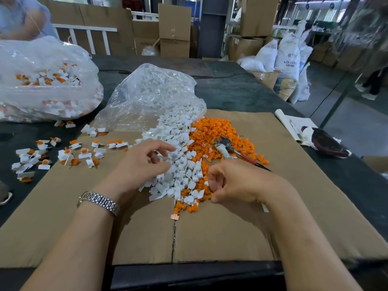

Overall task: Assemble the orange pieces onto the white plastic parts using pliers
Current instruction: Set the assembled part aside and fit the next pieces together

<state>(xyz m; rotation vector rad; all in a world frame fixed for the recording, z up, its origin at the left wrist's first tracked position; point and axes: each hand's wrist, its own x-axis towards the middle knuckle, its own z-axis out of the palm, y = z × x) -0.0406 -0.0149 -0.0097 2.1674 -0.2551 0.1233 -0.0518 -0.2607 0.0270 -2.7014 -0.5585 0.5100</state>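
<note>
Reaching into the white plastic parts (178, 164) on the desk, the left hand (144, 162) has loosely spread fingers; the right hand (233, 183) curls over orange pieces (220, 131) (grip unclear). Pliers (233, 151) lie untouched; piles may mix.

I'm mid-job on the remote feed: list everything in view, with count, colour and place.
white plastic parts: many, white, loose pile mid-cardboard
orange pieces: many, orange, pile right of the white pile
pliers: one, red handles, lying on the orange pile
assembled parts: many, white and orange, scattered left
near bag: one, clear, holds white parts, behind the piles
far bag: one, clear, holds assembled parts, far left
cardboard sheet: one, brown, on the dark table
wristwatch: one, silver, left wrist
left hand: on the white pile
right hand: fingers curled at the pile's near edge
</note>
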